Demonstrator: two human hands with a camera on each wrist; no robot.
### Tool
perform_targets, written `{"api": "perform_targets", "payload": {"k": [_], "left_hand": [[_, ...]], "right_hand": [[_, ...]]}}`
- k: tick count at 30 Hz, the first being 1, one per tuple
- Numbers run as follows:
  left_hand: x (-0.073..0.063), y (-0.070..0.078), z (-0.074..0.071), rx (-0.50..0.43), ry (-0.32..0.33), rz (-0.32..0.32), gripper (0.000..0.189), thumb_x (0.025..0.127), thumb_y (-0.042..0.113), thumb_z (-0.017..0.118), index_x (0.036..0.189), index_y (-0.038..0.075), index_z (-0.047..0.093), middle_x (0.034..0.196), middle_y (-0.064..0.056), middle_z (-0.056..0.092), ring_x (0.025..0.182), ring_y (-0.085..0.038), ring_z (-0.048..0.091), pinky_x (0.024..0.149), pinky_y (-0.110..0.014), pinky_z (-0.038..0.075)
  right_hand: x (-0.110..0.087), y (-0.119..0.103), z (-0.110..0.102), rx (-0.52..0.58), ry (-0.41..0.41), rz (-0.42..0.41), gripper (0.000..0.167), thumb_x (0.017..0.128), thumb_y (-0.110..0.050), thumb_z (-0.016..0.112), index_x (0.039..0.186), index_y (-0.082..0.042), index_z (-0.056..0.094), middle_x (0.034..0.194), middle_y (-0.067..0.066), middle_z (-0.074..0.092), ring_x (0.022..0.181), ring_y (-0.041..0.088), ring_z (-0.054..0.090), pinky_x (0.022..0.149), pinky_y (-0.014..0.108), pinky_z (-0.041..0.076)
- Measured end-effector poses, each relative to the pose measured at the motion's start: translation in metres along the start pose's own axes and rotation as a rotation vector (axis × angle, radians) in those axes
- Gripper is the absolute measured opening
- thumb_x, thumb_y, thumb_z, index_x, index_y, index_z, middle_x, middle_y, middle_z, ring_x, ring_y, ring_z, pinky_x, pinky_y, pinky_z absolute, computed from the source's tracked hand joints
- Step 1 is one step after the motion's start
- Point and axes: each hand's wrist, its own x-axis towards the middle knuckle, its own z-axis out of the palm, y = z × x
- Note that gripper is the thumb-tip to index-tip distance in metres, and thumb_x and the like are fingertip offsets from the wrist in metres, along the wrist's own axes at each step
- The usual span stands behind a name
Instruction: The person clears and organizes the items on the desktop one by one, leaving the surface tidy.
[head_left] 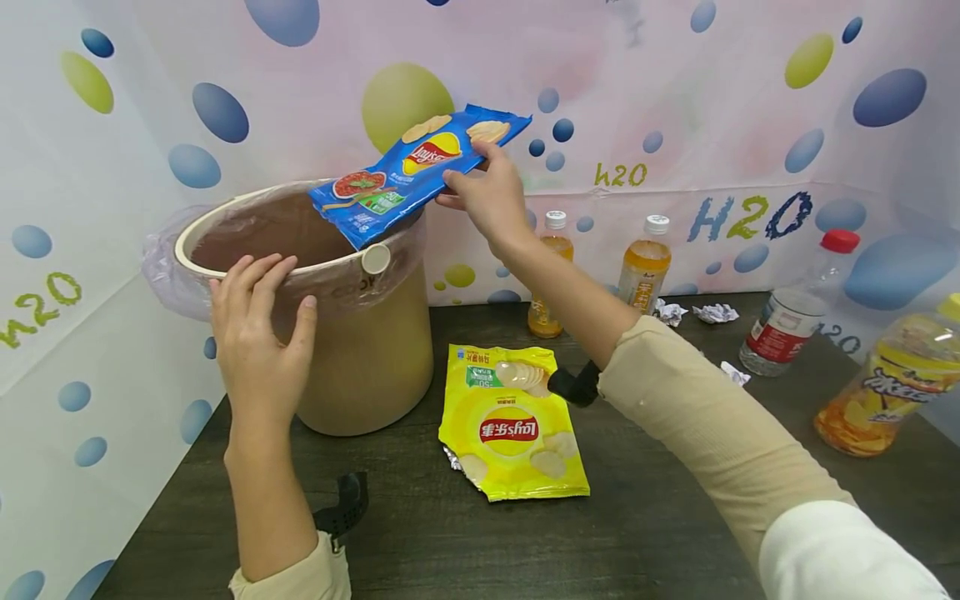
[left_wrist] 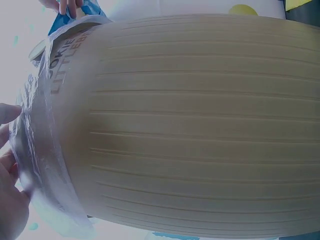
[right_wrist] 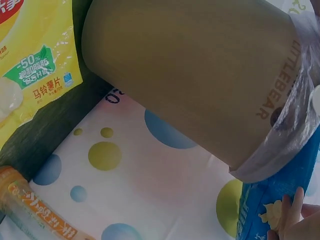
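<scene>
A person's two bare hands work at a beige bin (head_left: pixel 367 367) at the left of a dark wooden desk (head_left: pixel 420 542). The right hand (head_left: pixel 491 196) has its grip clamped on the upper right end of a blue Lay's chip bag (head_left: pixel 412 187), which slants down leftward over the right part of the bin's opening. The left hand (head_left: pixel 258 333) rests its fingers on the near rim, over a clear plastic liner (head_left: pixel 168 258), its thumb spread apart. Just right of the bin, a yellow Lay's bag (head_left: pixel 510 429) lies flat, its near left corner torn. Farther right stand two white-capped bottles (head_left: pixel 647 262) of orange drink, crumpled paper (head_left: pixel 716 313), a red-capped bottle (head_left: pixel 787 321) and, nearer, a yellow-capped bottle (head_left: pixel 892 375).
</scene>
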Motion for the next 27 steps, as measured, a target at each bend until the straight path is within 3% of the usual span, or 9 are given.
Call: {"api": "perform_targets", "payload": {"k": [6,13,27], "left_hand": [[0.000,0.000,-0.002,0.018,-0.021,0.005,0.037,0.084,0.008,0.061,0.120,0.000,0.058,0.123,-0.014,0.052,0.127,-0.023,0.033,0.109,-0.037,0.006],[0.001,0.001,-0.002,0.005,-0.016,-0.003,0.037,0.083,0.007,0.062,0.119,0.000,0.059,0.123,-0.014,0.053,0.127,-0.023,0.033,0.109,-0.037,0.006],[0.001,0.000,-0.001,-0.004,-0.013,-0.015,0.036,0.083,0.009,0.062,0.119,0.001,0.059,0.123,-0.012,0.052,0.127,-0.021,0.032,0.109,-0.036,0.005]], "right_hand": [[-0.001,0.008,0.007,-0.099,-0.016,-0.026,0.062,0.087,-0.006,0.061,0.141,-0.006,0.031,0.131,0.008,0.042,0.080,0.018,0.066,0.068,0.022,0.052],[-0.004,0.014,0.013,-0.211,-0.034,-0.129,0.058,0.086,-0.007,0.062,0.138,-0.003,0.035,0.129,0.012,0.045,0.079,0.017,0.065,0.068,0.021,0.052],[-0.012,0.025,0.016,-0.337,-0.100,-0.254,0.051,0.088,-0.008,0.060,0.133,0.002,0.039,0.126,0.013,0.043,0.081,0.018,0.065,0.068,0.020,0.051]]}}
